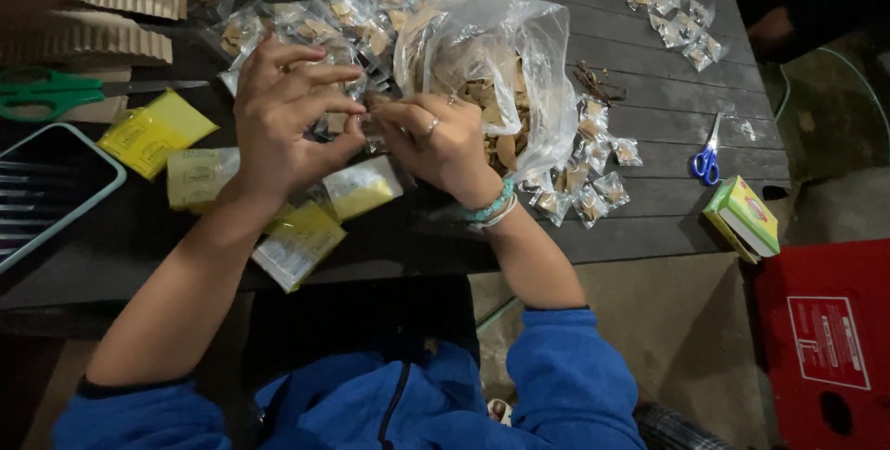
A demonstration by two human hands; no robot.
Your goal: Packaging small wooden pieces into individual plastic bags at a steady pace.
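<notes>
My left hand (289, 114) and my right hand (436, 139) meet over the dark slatted table (649, 116), pinching a small clear packet (369, 122) between their fingertips. The packet is mostly hidden by the fingers. My right hand wears a ring and beaded wristbands. Just beyond my right hand lies a large open clear plastic bag (501, 70) full of pale dried pieces. Several small filled packets (352, 5) are heaped behind my hands. Yellow sachets (158, 130) lie under and left of my left forearm.
Green-handled scissors (51, 93) and corrugated cardboard (102, 38) lie at the far left beside a phone (42, 186). Blue-handled scissors (707, 161) and a green and yellow box (746, 218) sit near the right edge. More packets (677, 5) lie top right. A red crate (825, 339) stands on the floor.
</notes>
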